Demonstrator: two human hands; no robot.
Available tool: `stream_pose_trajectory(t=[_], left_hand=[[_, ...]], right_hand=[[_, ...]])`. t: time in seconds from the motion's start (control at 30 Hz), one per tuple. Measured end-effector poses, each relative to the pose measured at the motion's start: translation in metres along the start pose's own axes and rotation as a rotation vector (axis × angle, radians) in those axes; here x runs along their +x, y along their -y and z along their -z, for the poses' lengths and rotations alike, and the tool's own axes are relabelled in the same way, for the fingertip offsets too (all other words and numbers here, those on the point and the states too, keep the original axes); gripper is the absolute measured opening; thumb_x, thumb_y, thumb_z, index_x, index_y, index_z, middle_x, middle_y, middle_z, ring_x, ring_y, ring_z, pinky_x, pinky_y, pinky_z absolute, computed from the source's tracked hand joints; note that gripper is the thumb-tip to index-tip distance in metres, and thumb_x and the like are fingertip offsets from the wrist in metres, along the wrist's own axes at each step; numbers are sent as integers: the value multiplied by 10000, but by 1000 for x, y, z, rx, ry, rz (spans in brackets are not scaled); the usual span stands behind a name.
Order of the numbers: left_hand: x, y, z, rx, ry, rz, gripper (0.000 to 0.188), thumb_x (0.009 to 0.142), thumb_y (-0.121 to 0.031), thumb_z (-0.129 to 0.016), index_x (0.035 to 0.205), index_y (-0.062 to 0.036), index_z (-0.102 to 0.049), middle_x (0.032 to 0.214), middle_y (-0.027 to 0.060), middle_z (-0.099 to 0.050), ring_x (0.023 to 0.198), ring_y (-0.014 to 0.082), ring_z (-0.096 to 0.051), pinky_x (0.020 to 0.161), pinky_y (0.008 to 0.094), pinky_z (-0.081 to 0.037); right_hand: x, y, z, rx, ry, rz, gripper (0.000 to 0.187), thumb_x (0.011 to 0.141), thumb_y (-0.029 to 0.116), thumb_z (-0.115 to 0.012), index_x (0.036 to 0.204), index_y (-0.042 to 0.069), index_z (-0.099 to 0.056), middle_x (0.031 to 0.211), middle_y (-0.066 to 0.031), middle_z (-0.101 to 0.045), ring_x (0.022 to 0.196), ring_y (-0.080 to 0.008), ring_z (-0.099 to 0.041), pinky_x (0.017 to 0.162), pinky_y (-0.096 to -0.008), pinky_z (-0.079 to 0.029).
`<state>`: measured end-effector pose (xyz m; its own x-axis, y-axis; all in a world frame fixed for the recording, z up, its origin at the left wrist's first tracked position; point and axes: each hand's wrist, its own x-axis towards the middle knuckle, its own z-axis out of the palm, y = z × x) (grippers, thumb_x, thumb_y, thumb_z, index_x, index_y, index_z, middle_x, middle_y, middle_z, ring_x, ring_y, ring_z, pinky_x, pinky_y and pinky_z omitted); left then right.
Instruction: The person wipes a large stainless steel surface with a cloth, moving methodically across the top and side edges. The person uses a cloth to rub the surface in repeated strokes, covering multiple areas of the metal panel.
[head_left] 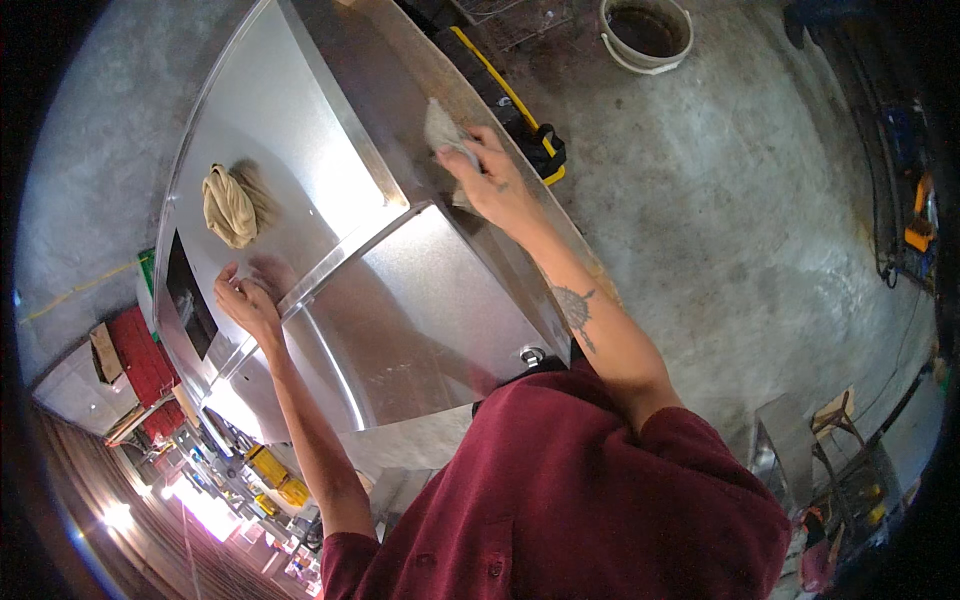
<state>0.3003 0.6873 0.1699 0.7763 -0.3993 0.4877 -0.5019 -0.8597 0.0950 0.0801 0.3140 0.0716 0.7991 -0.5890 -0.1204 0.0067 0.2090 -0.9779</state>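
Note:
A large shiny sheet-metal piece (420,300) with a raised seam lies in front of me on a bench. My right hand (498,188) grips a crumpled grey-white rag (443,128) over the brownish bench strip beyond the metal's right edge. Hand and rag are slightly blurred. My left hand (248,306) is at the metal near the seam, its fingers curled in. What they hold, if anything, is hidden. Just beyond it a bunched beige cloth (230,207) rests on the metal, apart from the fingers.
A dark rectangular opening (192,295) is cut in the metal's left part. A round metal latch (532,356) sits near my body. Right of the bench, a black case with yellow edging (500,80) and a white bucket (647,35) stand on the concrete floor (700,230).

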Motion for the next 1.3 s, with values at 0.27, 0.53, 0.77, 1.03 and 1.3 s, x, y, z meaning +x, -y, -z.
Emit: stream_pose_trajectory(t=[0.27, 0.53, 0.77, 1.03, 1.3], left_hand=[[1, -7, 0, 7, 7, -9, 353, 921, 51, -514, 1253, 10, -624, 1226, 195, -659, 1088, 367, -590, 998, 478, -460], [2, -15, 4, -29, 26, 33, 337, 919, 39, -512, 1237, 18, -622, 1219, 199, -657, 1088, 363, -580, 1001, 483, -448], [-1, -9, 4, -5, 40, 62, 348, 913, 17, -510, 1242, 18, -625, 1214, 204, -656, 1098, 369, -569, 1012, 480, -443], [1, -7, -2, 3, 14, 13, 346, 911, 23, -535, 1248, 13, -618, 1207, 206, -652, 1074, 384, -575, 994, 487, -446], [-4, -17, 0, 33, 37, 99, 313, 964, -13, -558, 1272, 7, -611, 1260, 200, -642, 1160, 398, -569, 1018, 507, -451]], right_hand=[[-16, 7, -9, -201, 93, 195, 409, 1072, 324, -615, 1172, -46, -758, 1396, -240, -568, 1297, -394, -540, 1097, -506, -439], [-24, -2, 30, 276, 201, -248, 445, 1072, 392, -634, 1172, -32, -724, 1264, -87, -649, 1050, -188, -650, 870, -324, -544], [-23, -14, 48, 849, 67, -604, 375, 1046, 384, -697, 1184, 36, -688, 983, -61, -705, 796, -147, -656, 703, -276, -557], [-34, 5, 40, 745, 77, -399, 378, 1068, 197, -630, 1401, 25, -572, 1150, -95, -708, 937, -155, -684, 788, -286, -567], [-75, 49, 38, -451, -64, 80, 429, 996, 82, -602, 1423, 88, -559, 1167, -157, -666, 999, -283, -704, 868, -422, -568]])
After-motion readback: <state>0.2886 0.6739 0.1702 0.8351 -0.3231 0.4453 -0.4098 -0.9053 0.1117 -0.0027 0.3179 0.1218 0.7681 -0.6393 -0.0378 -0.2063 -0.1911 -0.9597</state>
